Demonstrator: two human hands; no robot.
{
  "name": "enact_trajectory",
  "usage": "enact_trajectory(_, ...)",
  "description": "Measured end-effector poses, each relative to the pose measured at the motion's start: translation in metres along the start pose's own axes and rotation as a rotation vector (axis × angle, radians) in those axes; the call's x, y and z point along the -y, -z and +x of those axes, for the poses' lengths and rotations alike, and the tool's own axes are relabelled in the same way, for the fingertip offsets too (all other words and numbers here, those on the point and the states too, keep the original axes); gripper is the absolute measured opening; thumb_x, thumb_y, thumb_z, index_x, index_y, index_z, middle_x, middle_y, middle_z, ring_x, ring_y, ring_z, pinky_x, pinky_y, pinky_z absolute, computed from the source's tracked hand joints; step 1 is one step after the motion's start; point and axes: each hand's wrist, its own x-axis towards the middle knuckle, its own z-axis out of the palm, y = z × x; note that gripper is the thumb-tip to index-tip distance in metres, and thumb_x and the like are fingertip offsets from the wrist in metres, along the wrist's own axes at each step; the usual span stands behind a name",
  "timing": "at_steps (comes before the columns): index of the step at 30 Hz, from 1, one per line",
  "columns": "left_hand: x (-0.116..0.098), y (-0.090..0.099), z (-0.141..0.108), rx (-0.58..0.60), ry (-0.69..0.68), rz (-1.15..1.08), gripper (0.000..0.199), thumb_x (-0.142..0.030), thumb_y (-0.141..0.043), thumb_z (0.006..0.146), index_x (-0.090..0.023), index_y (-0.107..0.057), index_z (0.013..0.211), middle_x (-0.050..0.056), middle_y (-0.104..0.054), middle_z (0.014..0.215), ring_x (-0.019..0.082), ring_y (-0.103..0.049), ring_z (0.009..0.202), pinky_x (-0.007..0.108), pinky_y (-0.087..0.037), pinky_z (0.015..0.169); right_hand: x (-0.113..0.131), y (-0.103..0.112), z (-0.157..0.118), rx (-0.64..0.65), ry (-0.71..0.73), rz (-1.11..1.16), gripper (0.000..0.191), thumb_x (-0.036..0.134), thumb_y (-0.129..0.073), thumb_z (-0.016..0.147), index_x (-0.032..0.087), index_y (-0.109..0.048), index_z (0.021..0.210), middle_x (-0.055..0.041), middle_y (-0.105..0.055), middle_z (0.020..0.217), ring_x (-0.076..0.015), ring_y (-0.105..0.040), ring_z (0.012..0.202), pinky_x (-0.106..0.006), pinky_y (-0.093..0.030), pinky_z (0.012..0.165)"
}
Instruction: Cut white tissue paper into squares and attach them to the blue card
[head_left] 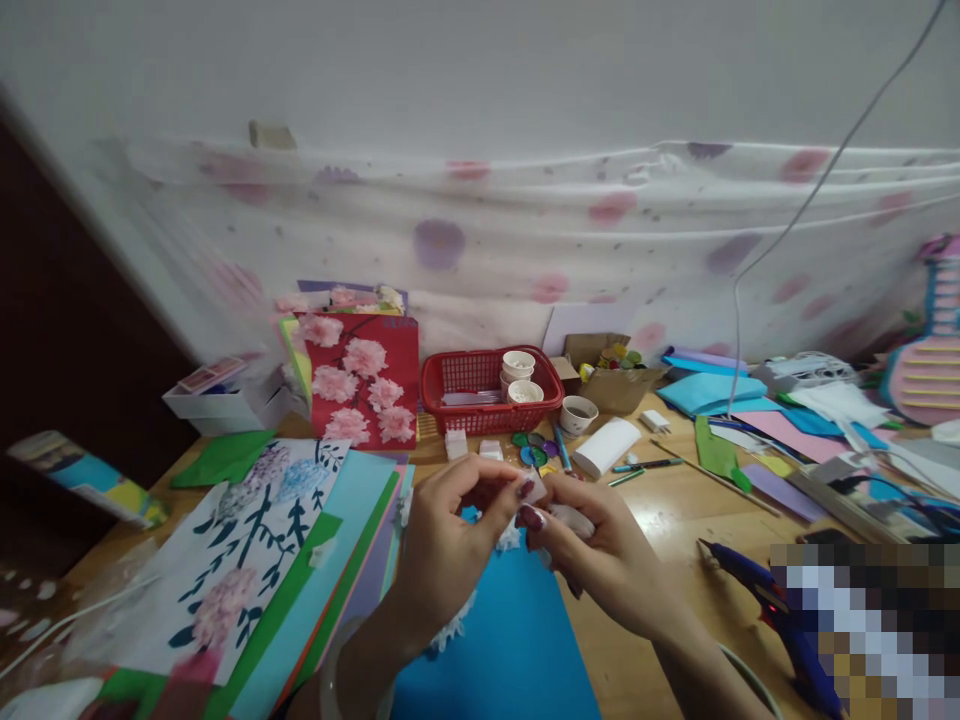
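My left hand (454, 535) and my right hand (611, 555) meet over a blue sheet (517, 640), both closed in a pinch. Between their fingertips is a small white piece, thin like tissue paper (534, 487). More crumpled white material sits in the curl of my right hand, partly hidden by the fingers. White frilly paper flowers (454, 628) lie on the blue sheet, half covered by my left hand and forearm. A blue glue gun (780, 610) rests on the table to the right of my right hand.
Behind the hands stand a red basket (491, 420) holding paper cups, a cup of dark contents (579, 414) and a white roll (607, 447). Flower artwork (262, 540) and coloured sheets lie left; a red flower picture (364, 385) leans upright. Papers and a power strip (862, 490) crowd the right.
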Motion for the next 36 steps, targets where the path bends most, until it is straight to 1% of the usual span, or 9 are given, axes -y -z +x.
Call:
enact_trajectory(3, 0.0, -0.001, 0.0, 0.033, 0.068, -0.085, 0.006, -0.024, -0.07, 0.083, -0.018, -0.072, 0.083, 0.002, -0.071, 0.074, 0.012, -0.064, 0.064, 0.019, -0.051, 0.06, 0.0, 0.0, 0.001, 0.016, -0.015, 0.006, 0.031, 0.042, -0.056, 0.093, 0.019, -0.057, 0.073, 0.004, -0.053, 0.055, -0.0064, -0.046, 0.038, -0.015, -0.035, 0.032)
enact_trajectory(6, -0.001, -0.001, 0.001, 0.077, 0.154, -0.207, 0.012, -0.029, -0.069, 0.085, -0.019, -0.07, 0.09, 0.0, -0.067, 0.071, 0.01, -0.06, 0.059, 0.018, -0.048, 0.054, -0.001, 0.0, 0.0, 0.063, -0.027, 0.109, 0.028, 0.038, -0.052, 0.095, 0.019, -0.058, 0.075, 0.0033, -0.055, 0.059, -0.0063, -0.048, 0.042, -0.014, -0.04, 0.036)
enact_trajectory(9, -0.002, 0.0, 0.002, 0.088, 0.197, -0.276, 0.017, -0.032, -0.067, 0.086, -0.02, -0.066, 0.099, -0.002, -0.063, 0.071, 0.009, -0.058, 0.058, 0.018, -0.048, 0.055, 0.0, 0.001, -0.001, 0.088, -0.044, 0.184, 0.023, 0.031, -0.05, 0.095, 0.019, -0.059, 0.078, 0.0034, -0.056, 0.061, -0.0061, -0.048, 0.043, -0.013, -0.041, 0.037)
enact_trajectory(12, -0.003, 0.001, 0.002, 0.075, 0.198, -0.282, 0.019, -0.032, -0.066, 0.087, -0.02, -0.063, 0.101, -0.002, -0.063, 0.073, 0.009, -0.057, 0.059, 0.018, -0.047, 0.055, 0.001, 0.001, -0.001, 0.098, -0.061, 0.217, 0.019, 0.025, -0.049, 0.092, 0.019, -0.058, 0.076, 0.0026, -0.058, 0.064, -0.006, -0.049, 0.044, -0.011, -0.042, 0.036)
enact_trajectory(16, -0.004, 0.001, 0.001, 0.064, 0.195, -0.3, 0.019, -0.032, -0.065, 0.087, -0.019, -0.059, 0.1, -0.004, -0.057, 0.068, 0.008, -0.053, 0.055, 0.018, -0.045, 0.053, -0.001, 0.003, -0.001, 0.127, -0.068, 0.27, 0.018, 0.022, -0.048, 0.089, 0.018, -0.059, 0.075, 0.0022, -0.059, 0.065, -0.0055, -0.05, 0.044, -0.012, -0.042, 0.037)
enact_trajectory(22, -0.003, 0.005, 0.003, 0.06, 0.168, -0.296, 0.016, -0.028, -0.063, 0.088, -0.019, -0.058, 0.099, -0.006, -0.054, 0.065, 0.008, -0.052, 0.054, 0.018, -0.043, 0.052, -0.007, 0.006, 0.0, 0.163, -0.108, 0.344, 0.023, 0.03, -0.05, 0.09, 0.017, -0.059, 0.073, 0.0012, -0.061, 0.061, -0.0062, -0.05, 0.041, -0.015, -0.039, 0.036)
enact_trajectory(27, -0.003, 0.012, 0.008, 0.064, 0.19, -0.349, 0.017, -0.028, -0.065, 0.086, -0.018, -0.058, 0.098, -0.006, -0.054, 0.066, 0.007, -0.052, 0.051, 0.017, -0.042, 0.048, -0.008, 0.007, 0.001, 0.166, -0.17, 0.454, 0.021, 0.031, -0.055, 0.087, 0.018, -0.056, 0.071, 0.0019, -0.061, 0.058, -0.0063, -0.048, 0.038, -0.015, -0.035, 0.033)
enact_trajectory(32, -0.003, 0.019, 0.012, 0.076, 0.177, -0.417, 0.016, -0.025, -0.066, 0.085, -0.017, -0.059, 0.097, -0.007, -0.052, 0.063, 0.005, -0.05, 0.049, 0.015, -0.04, 0.046, -0.006, 0.007, 0.001, 0.175, -0.19, 0.536, 0.023, 0.034, -0.059, 0.085, 0.018, -0.055, 0.069, 0.0029, -0.06, 0.055, -0.0048, -0.044, 0.035, -0.014, -0.031, 0.031)
enact_trajectory(36, -0.001, 0.026, 0.014, 0.097, 0.182, -0.436, 0.016, -0.024, -0.067, 0.085, -0.017, -0.059, 0.097, -0.007, -0.052, 0.063, 0.005, -0.05, 0.047, 0.015, -0.04, 0.044, -0.005, 0.007, 0.001, 0.189, -0.206, 0.57, 0.025, 0.035, -0.062, 0.084, 0.017, -0.056, 0.066, 0.003, -0.06, 0.054, -0.0049, -0.044, 0.034, -0.014, -0.029, 0.03)
